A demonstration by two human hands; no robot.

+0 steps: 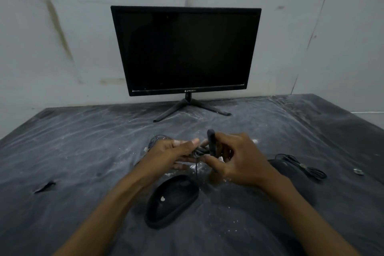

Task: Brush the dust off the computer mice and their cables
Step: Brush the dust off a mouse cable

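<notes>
A black mouse (172, 200) lies on the dusty dark table cover (83, 151), near the front edge between the two forearms, with a white fleck on its back. Its cable (196, 169) runs up from its nose to a bundled coil (200, 150) held above the table. The left hand (168, 151) holds that coil, thumb over the top and fingers nearly straight beneath it. The right hand (234, 158) has its fingers curled around a dark brush handle (211, 141) that stands nearly upright, its lower end against the coil. A second mouse (284, 167) lies to the right, partly behind the right wrist, with its own cable (301, 165) looped loosely beside it and well short of the table's right edge. Another cable loop (158, 138) shows just behind the left hand. Farther back a dark monitor (185, 50) stands on splayed feet against the stained wall (62, 37). Open cover stretches to the left, broken by a small tear (44, 186).
</notes>
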